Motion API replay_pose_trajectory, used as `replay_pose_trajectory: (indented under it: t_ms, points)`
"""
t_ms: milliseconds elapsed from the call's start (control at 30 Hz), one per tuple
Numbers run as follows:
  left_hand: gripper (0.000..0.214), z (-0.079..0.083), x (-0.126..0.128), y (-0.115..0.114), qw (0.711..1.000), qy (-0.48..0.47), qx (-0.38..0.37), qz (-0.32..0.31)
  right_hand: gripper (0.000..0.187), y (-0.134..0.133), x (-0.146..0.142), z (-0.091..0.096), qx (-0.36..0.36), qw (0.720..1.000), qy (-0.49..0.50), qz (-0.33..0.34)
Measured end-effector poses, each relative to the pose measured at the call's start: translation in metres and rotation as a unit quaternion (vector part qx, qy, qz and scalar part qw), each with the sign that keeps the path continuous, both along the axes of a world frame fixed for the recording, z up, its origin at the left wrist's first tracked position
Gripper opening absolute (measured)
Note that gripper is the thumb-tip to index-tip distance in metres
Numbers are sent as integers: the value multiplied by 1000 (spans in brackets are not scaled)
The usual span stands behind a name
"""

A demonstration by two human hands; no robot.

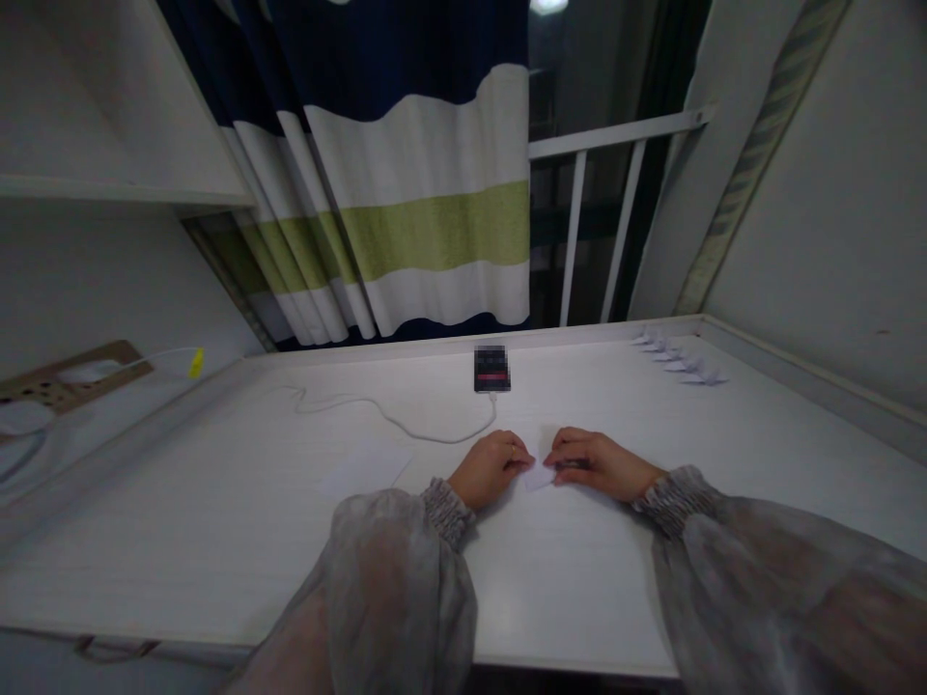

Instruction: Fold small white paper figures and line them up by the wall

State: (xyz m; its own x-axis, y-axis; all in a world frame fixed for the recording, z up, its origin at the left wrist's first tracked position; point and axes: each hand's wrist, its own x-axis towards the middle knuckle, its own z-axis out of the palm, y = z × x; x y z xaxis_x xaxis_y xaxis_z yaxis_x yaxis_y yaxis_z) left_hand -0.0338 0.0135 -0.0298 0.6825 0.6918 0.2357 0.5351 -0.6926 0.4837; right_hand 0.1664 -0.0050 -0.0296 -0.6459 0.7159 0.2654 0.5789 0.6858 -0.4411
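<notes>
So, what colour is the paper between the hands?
The paper looks white, faintly lilac, in the head view.

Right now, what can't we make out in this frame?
All head view:
- Paper: folds partly covered by the left fingers and right fingers; pinch or press too small to tell.
- Phone: screen pixelated, unreadable.
- Folded pieces: overlapping, too small for an exact count.
- Cable: left end blends into the white desk.
- Power strip: cut off by the left edge.
</notes>
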Motion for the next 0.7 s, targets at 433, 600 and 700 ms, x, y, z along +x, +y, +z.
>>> replay_pose_trajectory:
  t_ms: [433,600,700]
  points:
    - [18,-2,-3,7,996,1,-16,-83,33,-8,-1,2,108,992,-57,28]
    - [22,-3,-5,9,995,3,-30,-94,31,-8,-4,1,100,994,-32,19]
    - [23,-1,-6,9,994,12,-42,-104,29,-5,-3,-1,83,996,-9,12]
